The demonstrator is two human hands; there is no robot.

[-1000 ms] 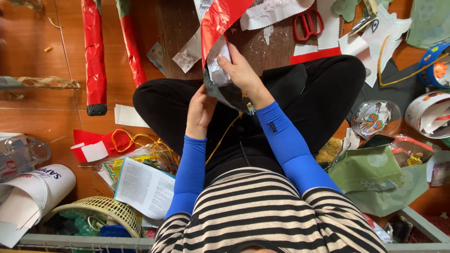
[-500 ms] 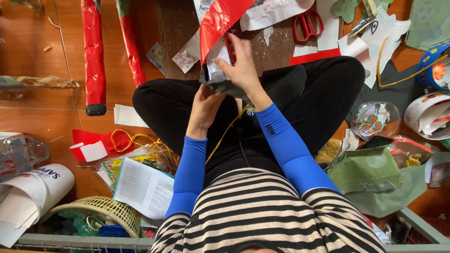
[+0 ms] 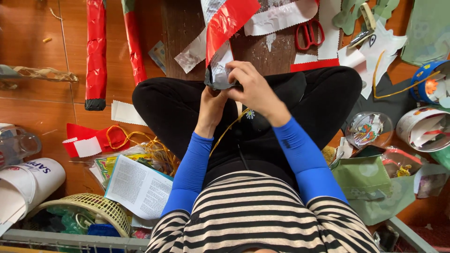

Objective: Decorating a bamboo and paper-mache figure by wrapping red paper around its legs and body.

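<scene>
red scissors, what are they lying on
The red scissors lie on a dark wooden board, with their tips toward a white paper strip. Their blades run past the top edge of the picture, so what is under them cannot be seen.

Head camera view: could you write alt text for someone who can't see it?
Seated cross-legged on a wooden floor, a person's left hand and right hand grip a red and silver foil strip, amid paper scraps and red scissors.
</scene>
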